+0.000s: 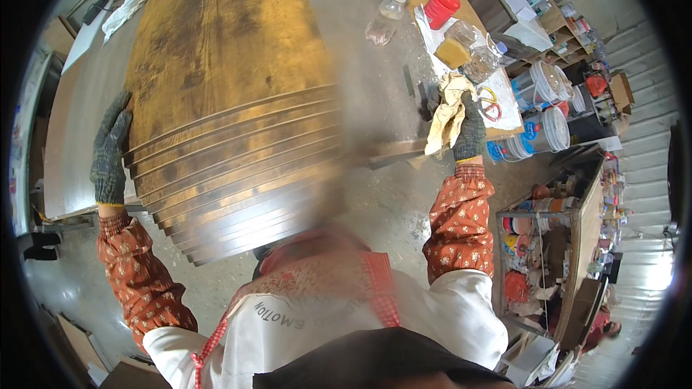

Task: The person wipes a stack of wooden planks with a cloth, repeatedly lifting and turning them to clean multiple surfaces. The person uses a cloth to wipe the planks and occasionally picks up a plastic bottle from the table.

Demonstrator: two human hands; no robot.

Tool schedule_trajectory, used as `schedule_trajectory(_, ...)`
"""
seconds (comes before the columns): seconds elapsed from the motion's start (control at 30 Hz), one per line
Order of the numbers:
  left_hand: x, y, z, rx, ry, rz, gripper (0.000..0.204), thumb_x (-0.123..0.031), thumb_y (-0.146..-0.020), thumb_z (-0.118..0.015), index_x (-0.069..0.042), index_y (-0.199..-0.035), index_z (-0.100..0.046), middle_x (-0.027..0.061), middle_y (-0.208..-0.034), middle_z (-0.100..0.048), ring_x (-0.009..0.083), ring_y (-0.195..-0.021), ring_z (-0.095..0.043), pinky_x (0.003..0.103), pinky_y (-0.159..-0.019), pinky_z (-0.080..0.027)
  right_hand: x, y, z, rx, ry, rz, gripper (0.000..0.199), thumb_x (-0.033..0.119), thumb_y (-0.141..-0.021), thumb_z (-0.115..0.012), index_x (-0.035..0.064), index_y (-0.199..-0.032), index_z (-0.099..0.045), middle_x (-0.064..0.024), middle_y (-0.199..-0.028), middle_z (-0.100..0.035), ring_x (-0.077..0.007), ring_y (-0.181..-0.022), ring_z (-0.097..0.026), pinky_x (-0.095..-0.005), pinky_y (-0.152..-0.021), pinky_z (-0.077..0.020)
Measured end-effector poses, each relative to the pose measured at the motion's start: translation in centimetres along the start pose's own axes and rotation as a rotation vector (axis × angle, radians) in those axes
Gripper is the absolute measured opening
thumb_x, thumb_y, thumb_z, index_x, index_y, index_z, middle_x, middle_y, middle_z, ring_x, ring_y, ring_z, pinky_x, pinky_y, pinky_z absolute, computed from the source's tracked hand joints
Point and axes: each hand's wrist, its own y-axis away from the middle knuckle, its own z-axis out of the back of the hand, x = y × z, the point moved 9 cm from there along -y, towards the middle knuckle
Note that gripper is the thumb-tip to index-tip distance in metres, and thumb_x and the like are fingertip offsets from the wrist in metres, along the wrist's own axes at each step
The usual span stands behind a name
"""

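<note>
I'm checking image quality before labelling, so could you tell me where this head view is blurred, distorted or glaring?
Head view: the right ends of the stacked brown boards smear into motion blur; the left hand and the right hand gripping a yellowish cloth stay fairly sharp; fisheye bends the board edges, with a black vignette; daylight glares on the corrugated wall at lower right.

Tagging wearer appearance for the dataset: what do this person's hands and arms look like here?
Both hands wear dark grey knit work gloves with yellow-trimmed cuffs: left hand, right hand. Both forearms are covered by orange-red oversleeves with a small pale floral print, gathered at the wrist, over white sleeves near the shoulders.
</note>
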Motion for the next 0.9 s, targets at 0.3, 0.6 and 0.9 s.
schedule_trajectory(0.3,-0.4,2.2,1.9,-0.349,-0.542,0.072,0.04,-0.031,-0.096,-0.061,-0.007,-0.129,-0.061,0.0108,-0.126,-0.064,0.0205,-0.119,-0.057,0.032,-0.102,-0.041,-0.6,-7.9,-9.0,0.583,-0.068,-0.015,0.046,0.031,-0.1,-0.053,-0.0008,-0.133,-0.053,-0.0116,-0.126,-0.062,-0.0209,-0.113,-0.06,-0.0315,-0.101,-0.0457)
schedule_trajectory(0.6,-1.4,3.2,1.3,-0.486,-0.471,0.064,0.038,-0.032,-0.099,-0.055,-0.006,-0.126,-0.062,0.0157,-0.125,-0.064,0.0277,-0.118,-0.059,0.035,-0.102,-0.042,8.9,-12.2,-20.7,0.14,1.446,1.034,0.042,0.03,-0.093,-0.059,0.0038,-0.125,-0.06,-0.0182,-0.115,-0.065,-0.0304,-0.106,-0.062,-0.0401,-0.091,-0.0469)
schedule_trajectory(0.9,-2.2,3.4,1.2,-0.491,-0.54,0.06,0.037,-0.032,-0.099,-0.053,-0.007,-0.126,-0.062,0.0163,-0.121,-0.065,0.0305,-0.115,-0.06,0.038,-0.1,-0.044,-1.0,-20.3,-24.1,0.594,2.023,0.593,0.063,0.033,-0.074,-0.074,0.0144,-0.131,-0.055,-0.018,-0.124,-0.06,-0.0344,-0.118,-0.056,-0.0455,-0.098,-0.0453)
